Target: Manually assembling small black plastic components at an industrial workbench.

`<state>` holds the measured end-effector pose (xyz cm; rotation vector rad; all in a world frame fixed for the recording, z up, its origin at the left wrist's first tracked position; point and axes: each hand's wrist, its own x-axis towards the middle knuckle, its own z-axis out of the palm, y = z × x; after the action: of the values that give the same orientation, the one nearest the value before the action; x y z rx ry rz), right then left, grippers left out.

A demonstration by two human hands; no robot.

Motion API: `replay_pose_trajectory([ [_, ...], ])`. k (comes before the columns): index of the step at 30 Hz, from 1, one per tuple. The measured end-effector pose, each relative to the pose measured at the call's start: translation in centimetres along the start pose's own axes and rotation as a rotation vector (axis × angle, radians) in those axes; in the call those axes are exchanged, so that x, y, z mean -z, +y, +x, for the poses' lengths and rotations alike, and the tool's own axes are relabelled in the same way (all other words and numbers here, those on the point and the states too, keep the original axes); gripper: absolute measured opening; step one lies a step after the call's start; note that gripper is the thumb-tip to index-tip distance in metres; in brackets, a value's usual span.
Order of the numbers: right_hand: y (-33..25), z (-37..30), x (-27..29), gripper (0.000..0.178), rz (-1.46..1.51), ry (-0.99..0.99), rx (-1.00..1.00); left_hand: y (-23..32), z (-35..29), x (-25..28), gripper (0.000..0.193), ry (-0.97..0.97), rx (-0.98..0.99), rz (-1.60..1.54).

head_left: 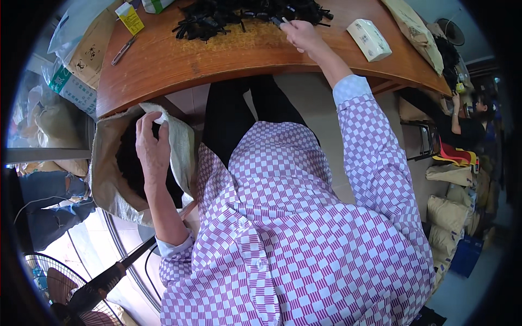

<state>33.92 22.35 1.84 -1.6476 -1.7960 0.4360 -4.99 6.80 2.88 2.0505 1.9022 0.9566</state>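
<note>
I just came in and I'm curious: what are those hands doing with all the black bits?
The right hand reaches to a pile of small black parts on the wooden table, pinching one of them. The left hand grips the rim of an open woven sack beside the table, with more dark stuff inside.

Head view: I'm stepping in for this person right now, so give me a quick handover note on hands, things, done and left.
Left hand: on the rim of the open woven sack beside the table, dark pieces inside.
Right hand: at the pile of black parts on the wooden table, pinching one small piece.
Done: some dark pieces appear to be in the sack.
Left: most of the pile is on the table.
</note>
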Motion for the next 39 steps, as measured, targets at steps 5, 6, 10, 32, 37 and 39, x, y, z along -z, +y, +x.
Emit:
replay_pose_trajectory([
  [5,-3.6,-2.8,1.3,0.020,0.729,-0.175,-0.306,2.8,0.5,-0.9,0.021,-0.159,0.143,-0.585],
  [6,-3.7,-3.0,0.8,0.019,0.662,-0.187,-0.270,4.2,0.5,-0.8,0.026,-0.273,0.221,-0.792],
  [10,-7.6,-8.4,-0.6,0.018,0.169,0.047,0.492,5.7,0.8,-2.0,0.044,-0.569,0.324,-1.314],
  [32,-11.2,-14.2,-2.3,0.052,-0.091,-0.291,1.127,3.5,-3.2,-5.2,0.061,-1.024,0.196,-1.810],
  [37,-11.4,-14.1,-2.8,0.057,-0.049,-0.242,1.132,4.3,-3.4,-5.3,0.046,-0.979,0.350,-1.893],
  [39,-11.3,-14.0,-2.5,0.056,-0.157,-0.281,1.056,4.5,-3.6,-5.4,0.034,-0.881,0.418,-1.877],
])
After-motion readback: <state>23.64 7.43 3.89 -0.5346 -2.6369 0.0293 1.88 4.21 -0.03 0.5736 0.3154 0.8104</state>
